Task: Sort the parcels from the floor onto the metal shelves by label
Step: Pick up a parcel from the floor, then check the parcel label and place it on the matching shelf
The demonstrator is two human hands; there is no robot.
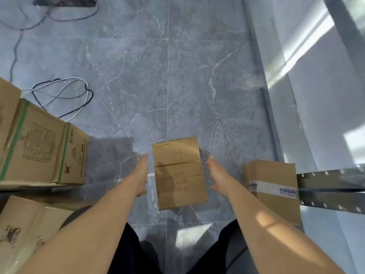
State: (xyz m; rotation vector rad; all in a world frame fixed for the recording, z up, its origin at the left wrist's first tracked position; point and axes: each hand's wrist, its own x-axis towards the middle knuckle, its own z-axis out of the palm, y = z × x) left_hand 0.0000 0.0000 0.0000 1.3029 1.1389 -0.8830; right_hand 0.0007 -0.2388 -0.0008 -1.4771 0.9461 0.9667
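Note:
A plain brown cardboard parcel (178, 173) lies on the grey marble floor in front of me, with faint red print on its top. My left hand (141, 176) is stretched out flat just left of it, a small gap from its side. On the other side my right hand (217, 177) is held open, also a little apart from the box. Neither hand touches the parcel. A second parcel (273, 186) with a white and blue tape strip stands to the right, next to a perforated metal shelf beam (331, 187).
Larger cartons with green tape (42, 147) stand at the left, and another printed carton (21, 234) sits at the lower left. Loose black and white cables (65, 95) lie on the floor beyond them. A pale wall and skirting (308, 76) run along the right.

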